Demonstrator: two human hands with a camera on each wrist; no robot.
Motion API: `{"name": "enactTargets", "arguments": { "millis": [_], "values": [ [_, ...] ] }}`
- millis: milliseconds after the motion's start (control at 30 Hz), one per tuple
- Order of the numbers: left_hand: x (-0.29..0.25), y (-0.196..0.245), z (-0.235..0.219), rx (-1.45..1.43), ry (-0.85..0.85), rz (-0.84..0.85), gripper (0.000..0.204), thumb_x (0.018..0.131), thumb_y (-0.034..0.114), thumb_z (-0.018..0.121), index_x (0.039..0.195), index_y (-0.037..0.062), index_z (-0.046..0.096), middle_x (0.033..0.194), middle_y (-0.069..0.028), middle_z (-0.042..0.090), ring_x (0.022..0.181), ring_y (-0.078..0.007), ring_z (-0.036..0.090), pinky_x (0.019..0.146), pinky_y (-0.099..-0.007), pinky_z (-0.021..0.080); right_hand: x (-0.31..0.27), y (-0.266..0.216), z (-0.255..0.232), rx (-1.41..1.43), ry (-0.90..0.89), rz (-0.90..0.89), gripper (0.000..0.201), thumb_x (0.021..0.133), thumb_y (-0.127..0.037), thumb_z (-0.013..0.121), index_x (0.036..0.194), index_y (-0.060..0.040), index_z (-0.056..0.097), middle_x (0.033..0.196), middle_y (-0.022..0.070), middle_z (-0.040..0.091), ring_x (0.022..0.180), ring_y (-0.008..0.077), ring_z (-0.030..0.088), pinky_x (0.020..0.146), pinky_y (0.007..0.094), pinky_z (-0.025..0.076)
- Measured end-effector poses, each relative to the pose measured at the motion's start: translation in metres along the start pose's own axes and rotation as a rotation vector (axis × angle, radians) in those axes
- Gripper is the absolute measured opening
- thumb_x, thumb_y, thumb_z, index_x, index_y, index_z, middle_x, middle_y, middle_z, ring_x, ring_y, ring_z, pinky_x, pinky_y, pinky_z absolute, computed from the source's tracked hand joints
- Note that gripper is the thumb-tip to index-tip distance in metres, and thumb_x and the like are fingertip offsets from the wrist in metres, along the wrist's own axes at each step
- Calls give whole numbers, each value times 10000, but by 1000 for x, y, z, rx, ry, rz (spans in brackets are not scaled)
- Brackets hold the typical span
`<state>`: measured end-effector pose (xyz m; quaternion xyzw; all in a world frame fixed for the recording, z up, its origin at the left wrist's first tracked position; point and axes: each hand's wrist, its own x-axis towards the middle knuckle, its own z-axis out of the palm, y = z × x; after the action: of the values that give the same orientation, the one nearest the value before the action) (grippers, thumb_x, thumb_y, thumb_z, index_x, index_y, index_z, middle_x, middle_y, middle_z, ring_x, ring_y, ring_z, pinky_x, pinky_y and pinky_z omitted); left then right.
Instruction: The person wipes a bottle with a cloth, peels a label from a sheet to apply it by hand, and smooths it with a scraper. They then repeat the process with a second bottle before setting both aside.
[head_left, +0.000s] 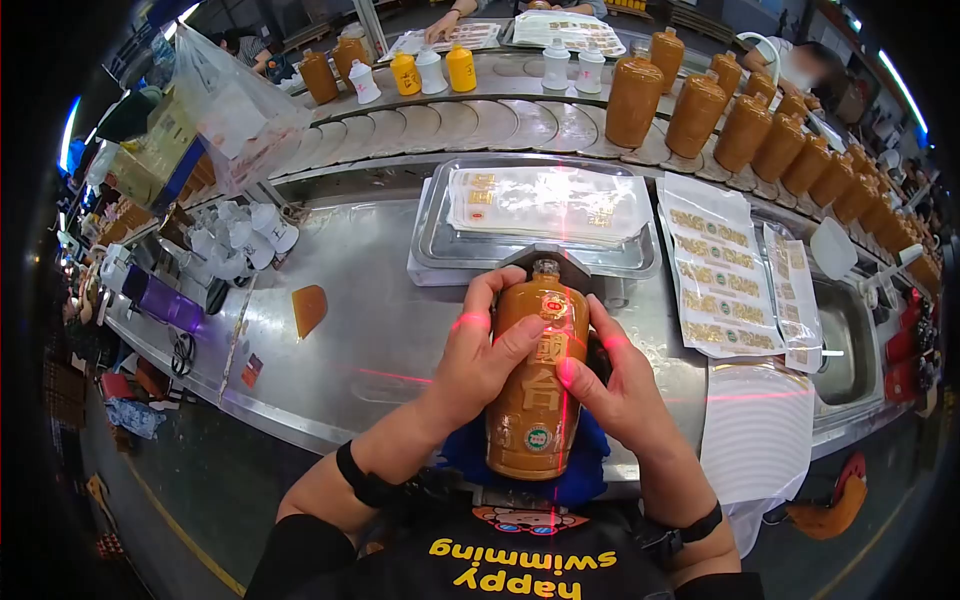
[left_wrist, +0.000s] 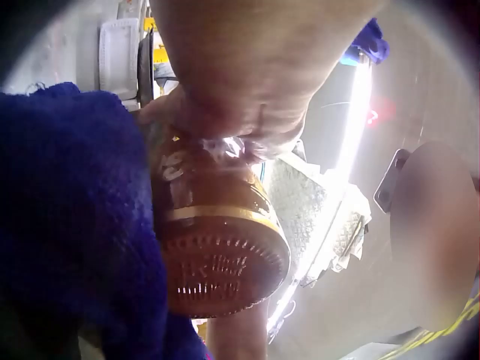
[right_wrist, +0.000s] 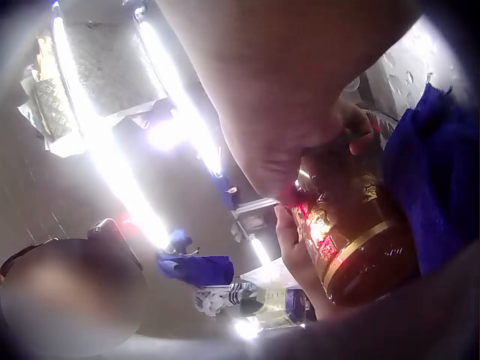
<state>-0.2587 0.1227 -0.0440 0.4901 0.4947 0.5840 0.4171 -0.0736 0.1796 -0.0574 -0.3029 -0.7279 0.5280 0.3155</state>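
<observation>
A brown glazed bottle with raised gold characters and small round seals lies tilted between both hands, its uncapped neck pointing away from the body. My left hand grips its left side, thumb pressed on the front label near the upper seal. On the other side my right hand holds it, thumb on the face and fingers round the edge. Under the bottle is a blue cloth. A dark angled block stands behind the neck. The left wrist view shows the bottle's ridged base.
Beyond the hands is a metal tray with label sheets. More label sheets lie at right beside a sink. Brown bottles line the conveyor. White caps and a purple container are at left.
</observation>
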Motion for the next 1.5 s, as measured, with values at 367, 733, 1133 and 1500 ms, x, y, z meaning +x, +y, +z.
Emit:
{"name": "enactTargets", "arguments": {
  "millis": [367, 733, 1133, 1500],
  "values": [
    [24, 11, -7, 190, 24, -64, 287, 921, 176, 611, 1141, 14, 522, 1057, -63, 571, 998, -110, 526, 897, -265, 434, 3, 1, 7, 1, 5, 15, 851, 877, -392, 669, 1412, 138, 272, 1406, 308, 396, 1330, 372, 402, 1094, 388, 329],
    [25, 5, -13, 227, 24, -39, 253, 929, 173, 603, 1117, 24, 526, 1041, -53, 578, 974, -112, 539, 866, -262, 453, 4, 0, 12, 11, 2, 26, 869, 874, -405, 669, 1412, 144, 264, 1414, 308, 388, 1340, 365, 390, 1100, 382, 319],
    [17, 18, -32, 763, -195, 729, 369, 935, 314, 561, 1191, 60, 634, 1118, -133, 624, 1133, -323, 504, 1037, -459, 335, 7, 0, 15, 7, -2, 0, 844, 875, -374, 667, 1409, 144, 268, 1413, 310, 385, 1338, 367, 392, 1101, 385, 318],
    [33, 1, -22, -161, -83, 90, 308, 975, 152, 525, 1248, 11, 522, 1138, -108, 624, 1039, -160, 587, 913, -287, 470, 6, 0, 16, 1, -7, 22, 854, 876, -395, 662, 1406, 149, 270, 1404, 307, 394, 1330, 368, 402, 1093, 386, 329]
  ]
}}
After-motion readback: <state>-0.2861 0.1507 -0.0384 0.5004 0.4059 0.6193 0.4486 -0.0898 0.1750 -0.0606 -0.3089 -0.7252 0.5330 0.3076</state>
